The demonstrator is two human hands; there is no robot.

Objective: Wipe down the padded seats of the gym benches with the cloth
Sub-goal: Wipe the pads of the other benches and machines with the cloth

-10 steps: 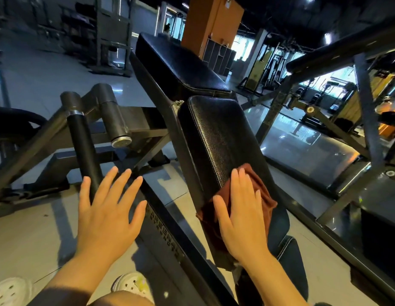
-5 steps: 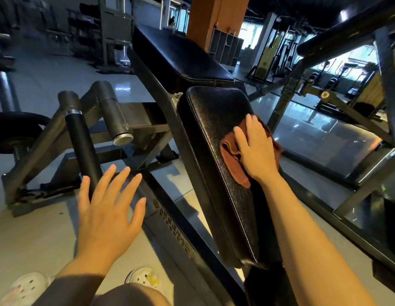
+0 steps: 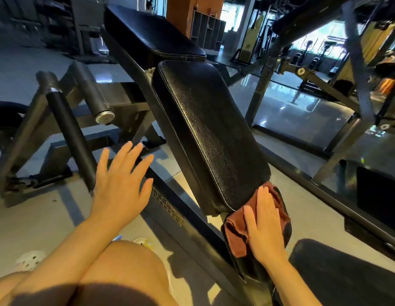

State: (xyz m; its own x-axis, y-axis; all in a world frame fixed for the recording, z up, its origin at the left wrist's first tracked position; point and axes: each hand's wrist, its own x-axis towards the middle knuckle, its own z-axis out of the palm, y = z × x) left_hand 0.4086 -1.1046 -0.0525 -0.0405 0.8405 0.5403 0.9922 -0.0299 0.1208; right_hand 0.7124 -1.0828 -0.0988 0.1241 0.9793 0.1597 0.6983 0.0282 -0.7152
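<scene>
Cloth [image 3: 235,234] under flat right hand [image 3: 264,228]

**Around the long bench pad**

The long bench pad [image 3: 205,133] slopes away ahead of me. My right hand [image 3: 266,226] lies flat on the cloth [image 3: 235,235] just below its near end. My left hand [image 3: 120,186] hovers left of it, near the roller bar [image 3: 69,138]. Behind it sits the upper pad [image 3: 152,34].

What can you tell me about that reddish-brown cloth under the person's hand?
The cloth is rust-brown, soft-looking fabric, bunched into folds rather than spread flat. It lies on a small dark pad just below the lower end of the long black bench pad, one edge hanging over the side. The right hand presses on it with straight fingers, covering its middle.
</scene>
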